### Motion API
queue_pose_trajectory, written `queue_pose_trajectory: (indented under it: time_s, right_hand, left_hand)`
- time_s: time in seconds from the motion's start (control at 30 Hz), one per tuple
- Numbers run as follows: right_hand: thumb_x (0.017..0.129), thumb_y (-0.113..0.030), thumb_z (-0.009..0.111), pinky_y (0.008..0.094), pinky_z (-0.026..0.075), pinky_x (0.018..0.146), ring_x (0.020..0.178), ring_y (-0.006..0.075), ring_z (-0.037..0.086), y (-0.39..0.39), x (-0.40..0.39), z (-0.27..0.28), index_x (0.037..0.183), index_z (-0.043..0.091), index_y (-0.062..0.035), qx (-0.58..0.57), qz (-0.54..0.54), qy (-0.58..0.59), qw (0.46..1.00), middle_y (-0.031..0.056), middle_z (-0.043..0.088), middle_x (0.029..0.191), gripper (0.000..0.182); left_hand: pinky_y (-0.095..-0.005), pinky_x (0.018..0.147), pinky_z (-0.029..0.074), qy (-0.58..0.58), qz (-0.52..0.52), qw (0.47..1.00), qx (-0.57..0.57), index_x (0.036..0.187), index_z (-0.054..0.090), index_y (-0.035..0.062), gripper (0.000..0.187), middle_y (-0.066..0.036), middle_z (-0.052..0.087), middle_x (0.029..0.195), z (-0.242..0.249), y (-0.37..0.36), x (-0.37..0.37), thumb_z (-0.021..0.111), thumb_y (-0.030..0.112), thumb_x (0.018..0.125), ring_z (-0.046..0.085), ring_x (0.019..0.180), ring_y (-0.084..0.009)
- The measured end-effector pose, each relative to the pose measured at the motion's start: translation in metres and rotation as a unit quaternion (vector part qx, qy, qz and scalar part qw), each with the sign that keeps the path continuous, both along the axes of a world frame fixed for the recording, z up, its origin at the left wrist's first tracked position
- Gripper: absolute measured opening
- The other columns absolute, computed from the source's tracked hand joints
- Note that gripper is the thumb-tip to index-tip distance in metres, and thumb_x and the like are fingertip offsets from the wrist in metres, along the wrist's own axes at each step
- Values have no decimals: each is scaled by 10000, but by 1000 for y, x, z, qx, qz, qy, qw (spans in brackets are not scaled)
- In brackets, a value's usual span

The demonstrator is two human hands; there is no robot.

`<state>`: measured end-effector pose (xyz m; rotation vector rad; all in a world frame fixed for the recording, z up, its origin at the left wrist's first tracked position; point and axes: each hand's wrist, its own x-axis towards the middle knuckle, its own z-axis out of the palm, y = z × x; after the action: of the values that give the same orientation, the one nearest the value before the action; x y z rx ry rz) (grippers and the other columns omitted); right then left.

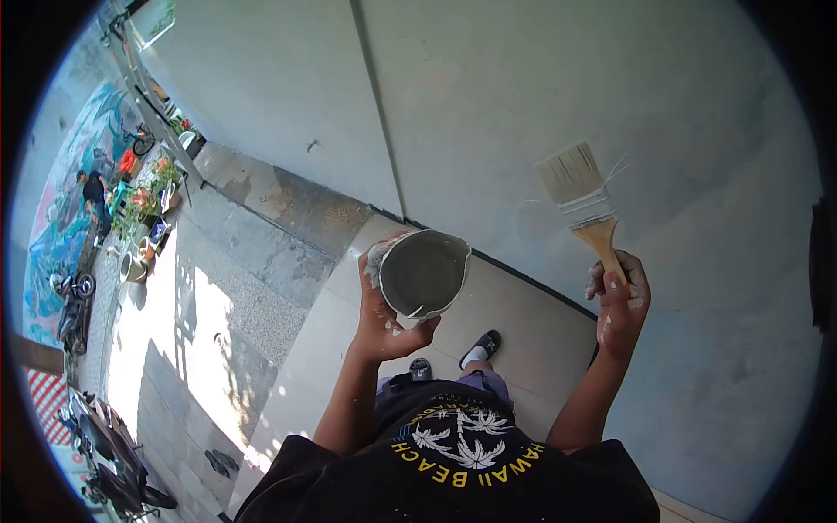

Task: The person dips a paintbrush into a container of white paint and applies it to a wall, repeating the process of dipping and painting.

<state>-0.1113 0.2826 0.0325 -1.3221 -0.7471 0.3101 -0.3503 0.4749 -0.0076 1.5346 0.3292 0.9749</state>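
Note:
My left hand [384,327] is wrapped round a round paint pot [425,274], its open top tipped toward me. Grey paint shows inside, and white smears mark the rim and my fingers. To the right, my right hand [623,301] grips the wooden handle of a wide flat paintbrush [586,196]. The brush points up, bristles away from me, in front of the pale wall [523,96]. A few stray bristles stick out at its sides. Dried paint spots show on the right hand too.
Below are my feet in dark sandals [481,347] on a tiled floor [323,366]. A ladder [153,96] leans at the upper left. Beyond lie potted plants [144,205], a person [93,200] by a blue mural, and parked motorbikes [109,449].

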Motion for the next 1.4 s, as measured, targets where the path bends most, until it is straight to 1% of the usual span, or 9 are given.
queue_pose_trajectory:
  time_s: [0.13,0.2,0.3,0.47,0.53,0.63,0.87,1.17,1.4]
  right_hand:
    - [945,-176,515,309,543,744,844,182,638,47,-82,4,1202,448,41,50,52,80,994,96,626,914,343]
    - [981,-155,484,427,533,921,1036,265,634,63,-120,-4,1248,378,54,89,140,155,974,143,624,1000,354]
    - [994,-144,464,442,507,963,1048,262,630,78,-162,-11,1262,357,48,55,164,163,971,154,621,1029,346]
    - [999,-154,463,434,496,978,1063,242,619,85,-186,-13,1258,362,52,48,170,157,972,157,615,1062,346]
    - [984,-216,505,364,525,874,937,167,642,85,-188,-12,1264,375,15,20,156,130,979,95,616,1022,385]
    - [982,-222,506,365,526,882,940,170,639,85,-194,-10,1259,377,16,10,147,109,983,98,614,1015,388]
    - [963,-131,482,392,534,902,979,241,650,78,-175,-10,1225,389,50,4,183,121,976,171,632,1025,331]
    - [862,-118,631,388,603,657,725,281,689,30,-114,67,1023,546,66,71,57,-137,986,211,648,925,259]
    - [786,-105,732,359,609,590,751,286,699,17,-96,115,1009,579,37,76,96,-317,940,212,636,882,305]
  left_hand:
    - [-397,1039,370,-33,23,997,69,1378,201,51,915,-181,395,1344,-1,0,-47,702,101,614,443,1259,-285]
    - [-400,1042,366,-58,18,996,68,1379,202,51,919,-181,391,1348,2,-1,-59,704,102,611,439,1263,-286]
    - [-397,1054,356,4,14,989,150,1385,180,60,955,-179,384,1354,4,1,-70,717,93,596,419,1287,-291]
    - [-400,1049,364,-19,11,991,131,1385,170,60,1059,-177,374,1360,10,3,-82,856,171,586,428,1279,-294]
    - [-404,1047,368,-15,13,990,141,1383,170,60,1096,-176,371,1360,10,3,-83,899,213,580,431,1275,-295]
    - [-405,1042,375,-24,13,992,123,1382,176,62,1111,-174,377,1352,8,4,-84,921,260,582,437,1270,-292]
    - [-395,992,423,-13,12,991,135,1363,205,71,1079,-160,402,1339,4,11,-93,918,154,556,479,1230,-266]
    - [-379,985,436,-32,26,995,91,1343,258,86,982,-132,451,1285,3,27,-99,889,106,591,501,1204,-247]
    - [-382,974,444,-10,24,992,120,1337,261,82,965,-120,466,1275,8,33,-94,884,108,600,517,1185,-233]
